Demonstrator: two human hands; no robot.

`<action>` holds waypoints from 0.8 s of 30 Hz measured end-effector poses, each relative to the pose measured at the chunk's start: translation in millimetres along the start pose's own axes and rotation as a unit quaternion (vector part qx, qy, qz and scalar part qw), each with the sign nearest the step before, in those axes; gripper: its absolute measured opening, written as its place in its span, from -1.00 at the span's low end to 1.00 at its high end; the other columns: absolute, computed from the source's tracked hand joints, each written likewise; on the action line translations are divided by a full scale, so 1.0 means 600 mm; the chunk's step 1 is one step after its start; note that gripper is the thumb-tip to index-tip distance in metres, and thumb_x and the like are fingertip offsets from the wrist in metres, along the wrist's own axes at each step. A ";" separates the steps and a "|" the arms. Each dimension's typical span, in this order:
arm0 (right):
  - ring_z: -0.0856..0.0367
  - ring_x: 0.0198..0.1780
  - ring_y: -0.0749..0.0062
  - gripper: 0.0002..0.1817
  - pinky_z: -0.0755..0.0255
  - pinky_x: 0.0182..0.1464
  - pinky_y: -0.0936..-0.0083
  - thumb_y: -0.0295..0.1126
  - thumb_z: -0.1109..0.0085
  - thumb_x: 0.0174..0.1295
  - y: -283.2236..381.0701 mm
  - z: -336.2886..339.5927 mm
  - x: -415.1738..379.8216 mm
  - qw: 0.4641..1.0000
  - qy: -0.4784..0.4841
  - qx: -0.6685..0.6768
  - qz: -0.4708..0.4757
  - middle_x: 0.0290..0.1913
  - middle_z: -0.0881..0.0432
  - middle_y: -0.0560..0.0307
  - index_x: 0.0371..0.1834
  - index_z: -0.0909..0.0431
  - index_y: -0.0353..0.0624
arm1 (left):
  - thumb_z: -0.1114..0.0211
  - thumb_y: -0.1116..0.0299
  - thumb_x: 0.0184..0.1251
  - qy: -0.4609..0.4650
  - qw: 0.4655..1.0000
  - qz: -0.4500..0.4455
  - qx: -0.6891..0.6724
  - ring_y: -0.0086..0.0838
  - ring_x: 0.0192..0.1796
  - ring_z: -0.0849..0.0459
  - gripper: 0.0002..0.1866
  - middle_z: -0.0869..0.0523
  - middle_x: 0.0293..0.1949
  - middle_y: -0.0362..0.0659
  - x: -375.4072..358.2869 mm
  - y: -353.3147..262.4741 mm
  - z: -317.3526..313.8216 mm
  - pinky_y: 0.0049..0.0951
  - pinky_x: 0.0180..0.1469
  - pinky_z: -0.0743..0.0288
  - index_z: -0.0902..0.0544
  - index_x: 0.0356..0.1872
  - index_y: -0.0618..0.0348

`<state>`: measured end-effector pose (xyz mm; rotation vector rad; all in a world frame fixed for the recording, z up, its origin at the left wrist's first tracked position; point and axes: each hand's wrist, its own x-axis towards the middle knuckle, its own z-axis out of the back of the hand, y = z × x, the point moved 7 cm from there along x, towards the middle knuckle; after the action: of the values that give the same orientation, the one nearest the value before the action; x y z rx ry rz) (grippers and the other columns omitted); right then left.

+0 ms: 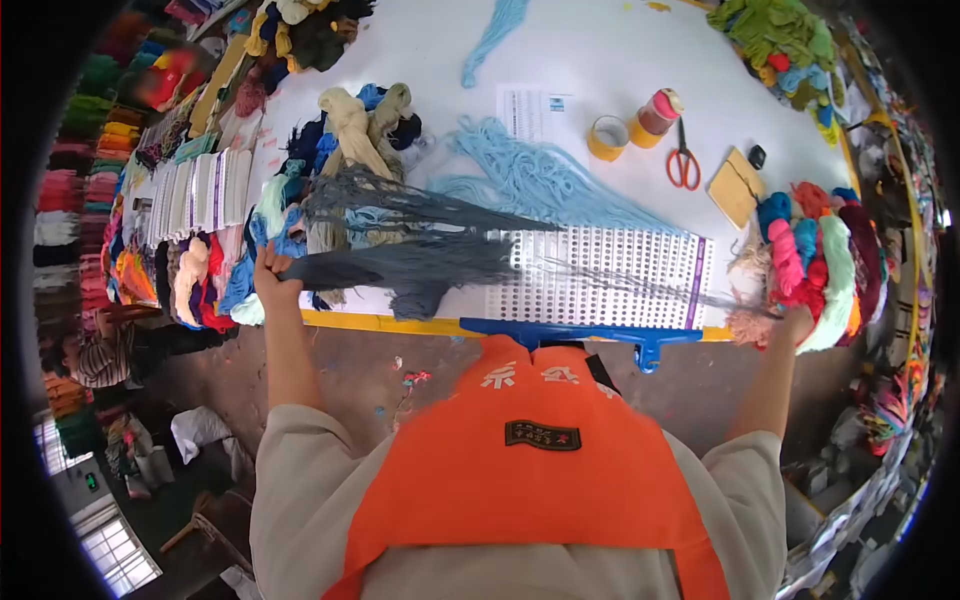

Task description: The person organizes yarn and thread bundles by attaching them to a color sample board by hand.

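Note:
My left hand (275, 280) is closed around one end of a dark grey yarn skein (430, 262) at the table's front left. The skein stretches to the right, part of it blurred by motion. Thin grey strands run across a white card with rows of holes (600, 275) to my right hand (793, 325). That hand is closed on the strand ends, beside a bundle of coloured yarn (815, 255). Light blue yarn (540, 170) lies loose just behind the card.
Red-handled scissors (683, 165), a roll of tape (608, 138) and a pink-topped jar (657, 115) stand or lie farther back. Cream and navy skeins (350, 125) are heaped on the left, near stacked white cards (203, 195). A blue bar (580, 332) runs along the front edge.

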<state>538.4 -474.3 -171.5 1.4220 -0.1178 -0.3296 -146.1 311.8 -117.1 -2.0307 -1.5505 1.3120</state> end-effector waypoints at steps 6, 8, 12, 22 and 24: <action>-0.55 0.03 0.18 -0.69 -0.37 0.11 0.36 -0.39 0.14 0.39 -0.150 -0.221 -0.040 0.847 0.222 -0.400 0.271 -0.04 -0.57 -0.09 0.11 -0.46 -0.22 | -0.25 0.26 0.41 0.205 0.930 0.245 0.182 -0.76 -0.68 -0.16 -0.72 -0.24 -0.66 -0.45 -0.168 0.390 -0.134 -0.66 -0.62 -0.05 -0.61 0.06 0.11; -0.62 -0.38 0.16 -0.79 -0.42 -0.29 0.20 -0.26 0.06 0.40 -0.127 -0.383 -0.219 0.865 0.378 -0.303 0.132 -0.42 -0.60 -0.02 -0.01 -0.49 -0.03 | -0.32 0.28 0.35 0.178 0.893 0.356 0.210 -0.70 -0.62 -0.27 -0.74 -0.57 -0.41 -0.29 -0.217 0.540 -0.151 -0.64 -0.61 -0.13 -0.66 -0.04 0.18; -0.65 -0.33 -0.20 -0.79 -0.48 -0.25 0.00 -0.16 0.07 0.43 -0.165 -0.547 -0.397 0.762 0.515 -0.351 0.176 -0.43 -0.65 -0.21 -0.03 -0.46 0.03 | -0.32 0.34 0.30 0.172 0.846 0.356 0.357 -0.66 -0.57 -0.44 -0.78 -0.76 -0.24 -0.10 -0.234 0.712 -0.175 -0.63 -0.58 -0.24 -0.72 -0.19 0.31; -0.64 -0.35 -0.14 -0.84 -0.47 -0.31 0.03 -0.22 0.05 0.44 -0.216 -0.610 -0.444 0.712 0.582 -0.345 0.190 -0.41 -0.66 -0.13 -0.04 -0.45 0.04 | -0.32 0.17 0.30 0.205 0.693 0.184 0.666 -0.50 -0.68 -0.50 -0.66 -0.66 -0.63 -0.13 -0.221 0.823 -0.172 -0.42 -0.58 -0.37 -0.70 -0.48 0.30; -0.66 -0.43 -0.08 -0.85 -0.48 -0.40 0.07 -0.22 0.05 0.42 -0.210 -0.607 -0.446 0.714 0.586 -0.311 0.225 -0.48 -0.67 -0.06 -0.05 -0.44 0.07 | -0.28 0.16 0.35 0.259 0.676 0.118 0.679 -0.49 -0.68 -0.51 -0.63 -0.60 -0.70 -0.16 -0.229 0.821 -0.192 -0.39 -0.55 -0.40 -0.68 -0.51 0.27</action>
<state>365.3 -64.1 -319.7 0.6611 0.6399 0.9097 250.4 33.4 -316.9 -1.2778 0.1432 1.1447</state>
